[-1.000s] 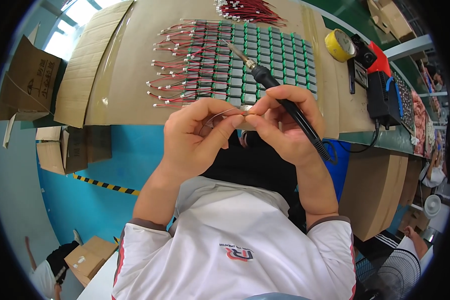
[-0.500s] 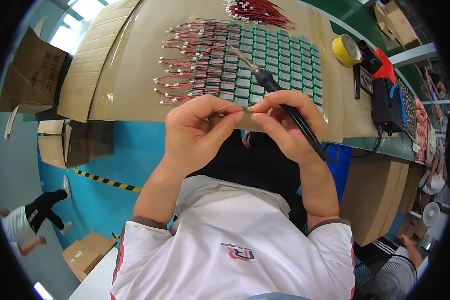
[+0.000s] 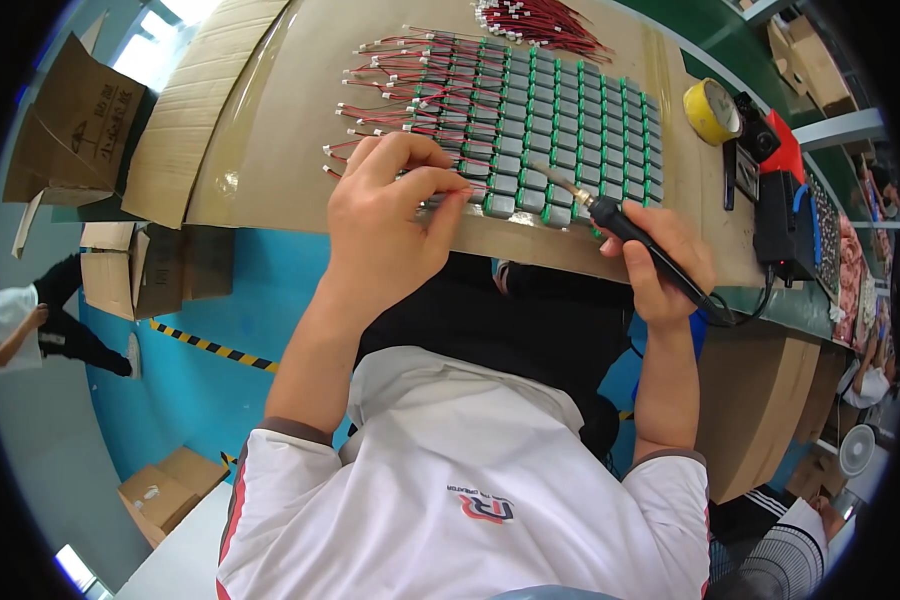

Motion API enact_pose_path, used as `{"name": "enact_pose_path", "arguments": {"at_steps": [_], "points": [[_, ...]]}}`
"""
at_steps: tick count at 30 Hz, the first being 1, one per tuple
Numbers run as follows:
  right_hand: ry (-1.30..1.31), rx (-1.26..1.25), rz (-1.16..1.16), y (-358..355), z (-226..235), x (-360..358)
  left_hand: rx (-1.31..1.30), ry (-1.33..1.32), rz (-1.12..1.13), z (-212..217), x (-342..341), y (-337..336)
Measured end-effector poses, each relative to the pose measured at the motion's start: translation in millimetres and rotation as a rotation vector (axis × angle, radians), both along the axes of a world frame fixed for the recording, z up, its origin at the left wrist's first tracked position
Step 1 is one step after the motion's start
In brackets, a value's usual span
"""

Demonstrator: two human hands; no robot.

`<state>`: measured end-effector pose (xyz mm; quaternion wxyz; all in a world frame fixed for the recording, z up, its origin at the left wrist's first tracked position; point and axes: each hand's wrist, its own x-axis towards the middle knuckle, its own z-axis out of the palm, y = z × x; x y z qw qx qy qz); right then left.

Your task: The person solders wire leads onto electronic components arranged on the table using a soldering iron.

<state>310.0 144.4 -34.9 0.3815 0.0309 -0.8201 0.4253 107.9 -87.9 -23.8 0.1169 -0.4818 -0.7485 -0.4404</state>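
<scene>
Newly apart — left hand (image 3: 388, 215) tight on wire (image 3: 473, 187), right (image 3: 682, 243) round iron (image 3: 618, 220) — table (image 3: 280, 135), blue floor (image 3: 285, 275)

i see a soldering iron (image 3: 615, 218) in the right hand (image 3: 685, 240), black handle slanting, bare metal tip ahead and leftward of that hand, over green-edged grey blocks (image 3: 539, 124). these lie in tight rows just beyond both hands. beyond the left hand (image 3: 385, 220), red wires (image 3: 460, 105) with white plugs fan leftward; its fingertips pinch a red wire.
</scene>
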Motion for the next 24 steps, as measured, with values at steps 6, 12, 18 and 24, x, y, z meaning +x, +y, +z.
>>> {"name": "enact_pose_path", "arguments": {"at_steps": [6, 12, 18, 24], "points": [[-0.059, 0.038, 0.093, 0.6, 5.8, -0.9, -0.018, 0.018, -0.054, -6.8, 2.7, 4.4], [-0.107, 0.045, 0.118, 3.0, 2.8, -1.9, -0.016, 0.041, -0.032, -7.6, 2.3, 6.2], [-0.107, 0.046, 0.134, 2.6, 3.6, -3.7, -0.041, 0.013, -0.045, -6.6, 3.6, 4.5], [-0.113, 0.075, 0.111, 1.2, 4.3, -3.7, -0.037, 0.021, -0.048, -8.0, 2.3, 5.9]]}}
